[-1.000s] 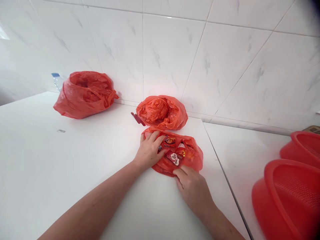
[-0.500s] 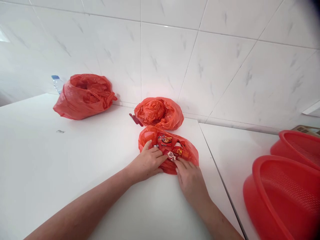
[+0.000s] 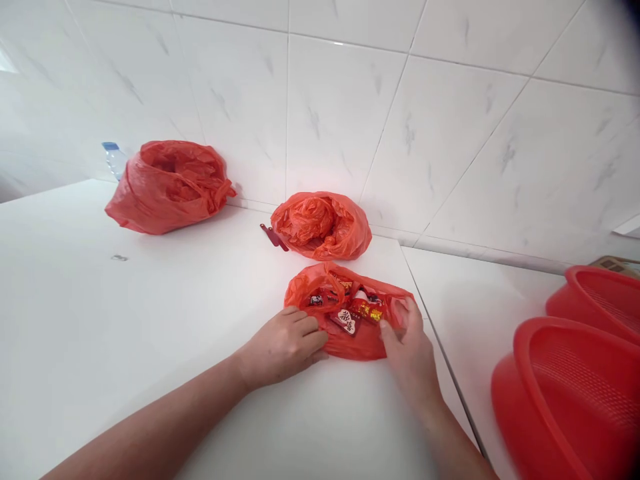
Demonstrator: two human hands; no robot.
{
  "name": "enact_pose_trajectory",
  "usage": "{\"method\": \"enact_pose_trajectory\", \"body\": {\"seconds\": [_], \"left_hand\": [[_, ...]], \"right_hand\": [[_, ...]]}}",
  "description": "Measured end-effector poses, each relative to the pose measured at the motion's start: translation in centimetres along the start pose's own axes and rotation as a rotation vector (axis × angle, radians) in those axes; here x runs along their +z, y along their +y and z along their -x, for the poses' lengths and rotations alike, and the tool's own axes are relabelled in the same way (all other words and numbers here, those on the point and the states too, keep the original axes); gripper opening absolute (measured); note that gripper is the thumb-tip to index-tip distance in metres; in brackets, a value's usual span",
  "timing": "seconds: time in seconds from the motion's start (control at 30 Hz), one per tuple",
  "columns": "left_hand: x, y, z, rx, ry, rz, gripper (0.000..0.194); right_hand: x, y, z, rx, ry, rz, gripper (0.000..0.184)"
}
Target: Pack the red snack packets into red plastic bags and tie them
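Observation:
A small red plastic bag [image 3: 360, 340] lies flat on the white counter [image 3: 150, 313], holding several wrapped snack packets [image 3: 350, 313]. My left hand [image 3: 283, 347] rests on the bag's near left edge with its fingers curled against the plastic. My right hand [image 3: 410, 347] pinches the bag's right edge between thumb and fingers. Both forearms reach in from the bottom of the view.
A second crumpled red bag [image 3: 323, 225] sits just behind, by the tiled wall, with a small red clip [image 3: 274, 237] at its left. A larger red bag [image 3: 167, 187] and a water bottle [image 3: 114, 159] stand at the back left. Two red plastic baskets [image 3: 565, 393] are at the right.
My left hand slid back from the top of the bag to its near left edge. My right hand moved from the front edge to the right edge and took hold there.

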State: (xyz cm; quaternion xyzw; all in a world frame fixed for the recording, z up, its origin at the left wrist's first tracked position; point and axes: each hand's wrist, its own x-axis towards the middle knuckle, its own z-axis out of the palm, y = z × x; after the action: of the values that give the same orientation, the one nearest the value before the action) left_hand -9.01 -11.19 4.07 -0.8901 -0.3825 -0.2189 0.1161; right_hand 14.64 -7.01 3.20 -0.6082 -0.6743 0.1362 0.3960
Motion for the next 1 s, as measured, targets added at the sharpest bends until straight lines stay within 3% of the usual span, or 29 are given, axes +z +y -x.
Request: {"method": "enact_pose_trajectory", "body": {"seconds": [0.1, 0.17, 0.23, 0.33, 0.47, 0.63, 0.73, 0.87, 1.0], "left_hand": [[0.4, -0.5, 0.1, -0.043, 0.030, 0.035, 0.017], [0.6, -0.6, 0.1, -0.062, 0.045, 0.053, 0.019], [0.8, -0.5, 0.1, -0.073, 0.051, 0.058, 0.022], [0.8, -0.4, 0.2, -0.090, 0.032, 0.039, 0.022], [1.0, -0.6, 0.6, -0.187, 0.000, 0.027, 0.025], [1.5, -1.1, 0.8, -0.326, -0.021, 0.025, 0.041], [1.6, -1.1, 0.6, -0.350, -0.008, 0.034, 0.042], [1.5, -1.3, 0.5, -0.323, 0.077, 0.049, 0.042], [0.8, -1.3, 0.0, -0.208, 0.263, 0.083, 0.040]], "right_hand": [[-0.7, -0.8, 0.0, -0.081, -0.003, -0.066, 0.027], [-0.5, -1.8, -0.2, -0.202, -0.058, -0.055, 0.019], [0.2, -2.5, -0.9, -0.314, -0.146, -0.017, 0.021], [1.7, -2.5, -2.7, -0.373, -0.250, 0.156, 0.031], [2.8, -1.3, -4.8, -0.328, -0.321, 0.363, 0.052], [2.6, -0.5, -5.1, -0.254, -0.295, 0.321, 0.046], [2.2, -1.0, -4.7, -0.182, -0.263, 0.162, 0.047], [1.7, -2.3, -4.1, -0.091, -0.234, -0.348, 0.042], [1.5, -3.7, -4.1, 0.094, -0.369, -0.860, 0.031]]}}
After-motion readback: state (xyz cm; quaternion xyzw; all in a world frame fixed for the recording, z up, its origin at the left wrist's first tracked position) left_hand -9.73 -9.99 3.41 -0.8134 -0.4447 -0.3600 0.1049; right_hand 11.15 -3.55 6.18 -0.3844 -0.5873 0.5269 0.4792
